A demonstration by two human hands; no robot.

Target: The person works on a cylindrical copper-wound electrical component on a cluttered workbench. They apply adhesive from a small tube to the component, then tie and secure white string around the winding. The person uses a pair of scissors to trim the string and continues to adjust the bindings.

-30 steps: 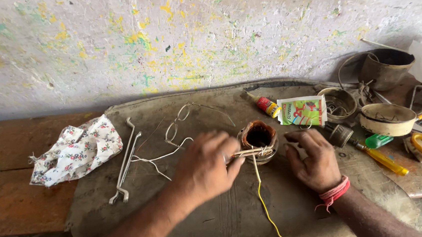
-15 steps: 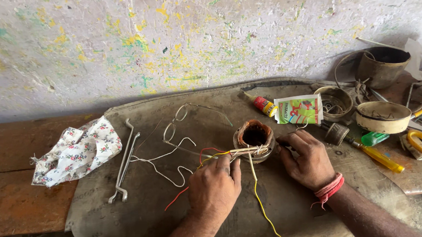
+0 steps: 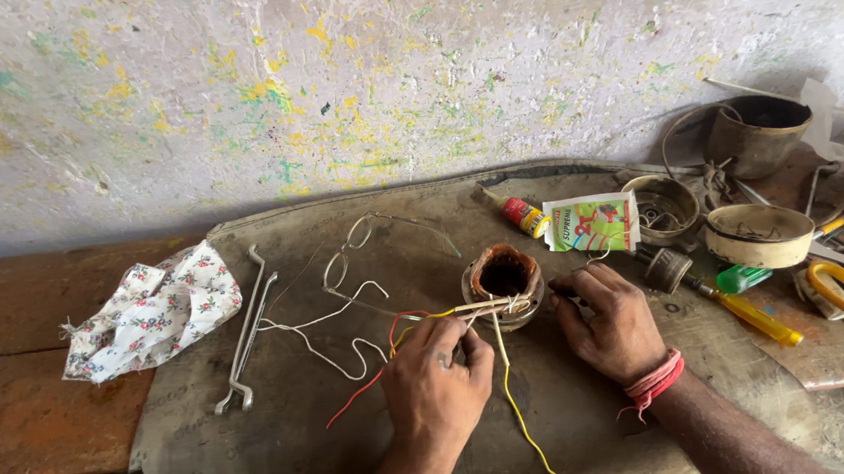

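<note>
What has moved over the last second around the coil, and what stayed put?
The left hand drew back from beside the brown coil toward the person, pinching its wires; a red wire now shows. The right hand stayed on the coil's right side. Cloth and tools unchanged.

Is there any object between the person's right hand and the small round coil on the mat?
Nothing visible stands between them. The right hand lies directly beside the round coil, fingertips at its rim. The left hand pinches the wires in front of it, to the other side.
</note>
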